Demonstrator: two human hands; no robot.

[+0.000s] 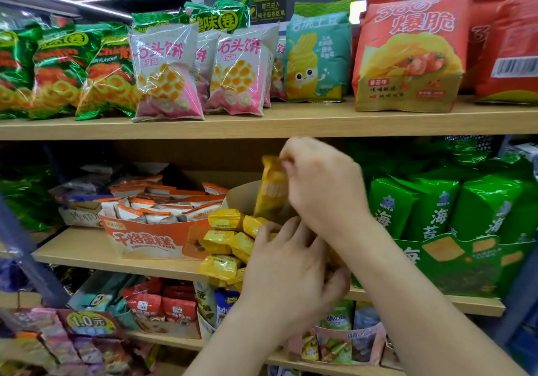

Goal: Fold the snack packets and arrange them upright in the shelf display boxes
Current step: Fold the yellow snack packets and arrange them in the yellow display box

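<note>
My right hand (323, 183) pinches the top of a yellow snack packet (272, 189) and holds it upright over a cardboard display box (241, 198) on the middle shelf. Several more yellow packets (224, 238) lie piled at the front of that box. My left hand (288, 265) reaches in among them with curled fingers; whether it holds a packet is hidden. To the left stands an orange display box (151, 238) filled with several white and orange packets (157, 201).
Large snack bags line the top shelf (262, 122). Green seaweed bags (436, 206) and their green display box (454, 262) stand right of my hands. The lower shelf holds boxes of small packets (163, 305). More goods fill the left side.
</note>
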